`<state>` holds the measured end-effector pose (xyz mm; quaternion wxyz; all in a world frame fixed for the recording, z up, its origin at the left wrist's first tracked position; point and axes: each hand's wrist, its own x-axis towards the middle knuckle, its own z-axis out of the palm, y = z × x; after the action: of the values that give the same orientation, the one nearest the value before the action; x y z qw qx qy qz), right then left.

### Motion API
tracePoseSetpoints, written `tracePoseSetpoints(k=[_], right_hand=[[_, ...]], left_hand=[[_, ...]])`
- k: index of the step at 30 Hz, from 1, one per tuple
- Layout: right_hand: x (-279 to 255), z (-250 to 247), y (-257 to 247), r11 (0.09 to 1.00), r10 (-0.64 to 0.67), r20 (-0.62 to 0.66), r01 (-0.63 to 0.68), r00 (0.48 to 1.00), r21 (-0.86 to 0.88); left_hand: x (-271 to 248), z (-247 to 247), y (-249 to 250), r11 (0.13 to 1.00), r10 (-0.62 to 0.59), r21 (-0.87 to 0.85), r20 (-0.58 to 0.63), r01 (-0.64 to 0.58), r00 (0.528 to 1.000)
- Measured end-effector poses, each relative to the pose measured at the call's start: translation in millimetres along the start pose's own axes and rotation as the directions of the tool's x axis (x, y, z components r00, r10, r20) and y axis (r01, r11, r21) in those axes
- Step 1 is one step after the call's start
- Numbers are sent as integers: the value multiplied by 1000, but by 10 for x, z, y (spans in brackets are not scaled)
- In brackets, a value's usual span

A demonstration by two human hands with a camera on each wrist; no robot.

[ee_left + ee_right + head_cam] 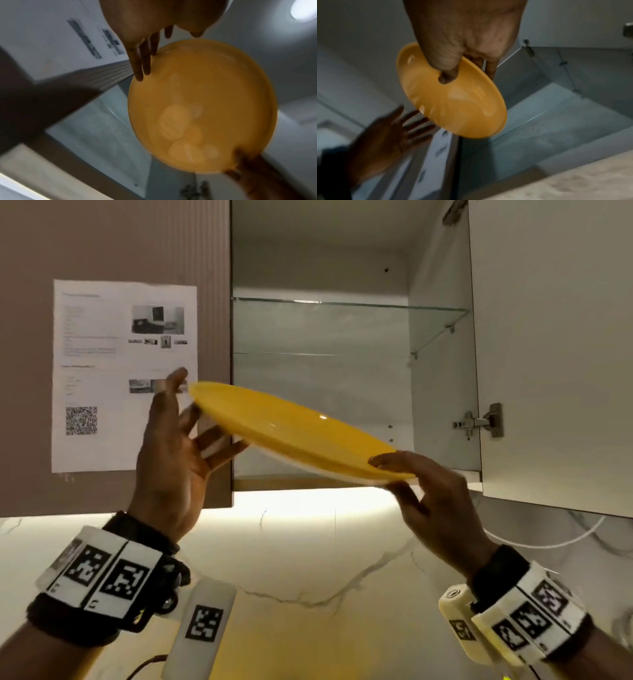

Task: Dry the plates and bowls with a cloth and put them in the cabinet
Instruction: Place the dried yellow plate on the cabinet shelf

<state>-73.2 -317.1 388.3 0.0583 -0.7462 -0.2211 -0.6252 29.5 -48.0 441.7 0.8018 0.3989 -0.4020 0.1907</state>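
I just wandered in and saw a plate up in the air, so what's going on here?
A person is lifting a yellow plate toward an open wall cabinet. Their right hand pinches the plate's near rim, thumb on top and fingers beneath. Their left hand is spread open, its straight fingers steadying the far rim from below. The plate is tilted and not yet set down inside, below the cabinet's glass shelf, which looks bare. A printed sheet is stuck on the closed door alongside.

A glossy yellow plate (294, 429) with a pale underside is held tilted, its left rim higher, in front of the open cabinet (322, 392), below the cabinet's glass shelf (342, 304).
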Motion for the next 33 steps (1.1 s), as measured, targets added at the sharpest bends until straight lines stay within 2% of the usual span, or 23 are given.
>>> tracePoseSetpoints(k=[1,2,3,4,5,6,7,9,12,14,16,18,19,21,24,25,26,27,28,29,30,31,33], right_hand=[[121,-37,-20,995,64,-18,-62,998,76],[252,-77,-32,982,120,-34,-114,992,148],[364,-117,-39,962,173,-42,-160,984,221],[490,-155,-46,936,217,-42,-196,975,292],[604,-192,-64,908,250,-38,-220,968,355],[718,-222,-73,875,275,-36,-235,961,422],[839,-250,-82,829,300,-28,-246,954,502],[1067,-297,-105,680,362,34,-289,931,673],[1354,-342,-121,414,482,186,-410,856,812],[1475,-327,-102,259,547,256,-452,797,854],[1550,-289,-88,174,587,283,-460,759,871],[1591,-252,-57,125,602,301,-460,739,879],[1609,-246,-30,123,598,306,-461,741,879],[1640,-264,66,195,563,308,-486,767,852],[1713,-381,195,401,487,271,-489,830,775],[1730,-429,213,472,467,256,-483,846,737],[1750,-470,226,591,423,243,-469,873,656],[1778,-503,223,737,363,247,-439,898,513],[1802,-525,230,870,325,257,-394,910,296],[1834,-542,247,939,317,232,-339,920,60],[1874,-528,286,954,289,164,-268,943,-137],[1928,-508,337,950,200,84,-172,976,-262],[2058,-474,429,923,-12,-14,6,1000,-385]], left_hand=[[45,16,16,993,85,81,35,-87,996],[101,41,31,951,206,218,84,-219,975],[141,63,30,850,339,372,156,-373,928],[195,66,16,694,450,504,253,-514,856],[255,55,-29,522,511,588,365,-618,778],[311,30,-91,364,523,633,469,-684,712],[369,9,-147,231,503,660,548,-715,668],[468,-8,-261,61,435,689,633,-722,640],[630,30,-364,-83,429,697,670,-712,606],[781,76,-351,-91,484,722,634,-686,603],[932,135,-308,-99,533,732,612,-674,585],[1058,210,-262,-128,576,724,611,-678,544],[1120,255,-230,-131,590,714,614,-688,525],[1234,313,-151,-120,608,676,629,-727,484],[1479,364,-3,-141,650,617,647,-774,397],[1566,387,49,-141,667,616,638,-775,385],[1642,415,94,-141,685,626,621,-767,381],[1709,452,128,-141,705,643,599,-753,380],[1757,491,165,-136,724,659,576,-740,380],[1807,545,204,-129,741,668,556,-733,377],[1845,594,250,-118,749,672,544,-731,379],[1870,650,297,-104,749,671,539,-734,386],[1931,749,354,-61,737,659,536,-750,411]])
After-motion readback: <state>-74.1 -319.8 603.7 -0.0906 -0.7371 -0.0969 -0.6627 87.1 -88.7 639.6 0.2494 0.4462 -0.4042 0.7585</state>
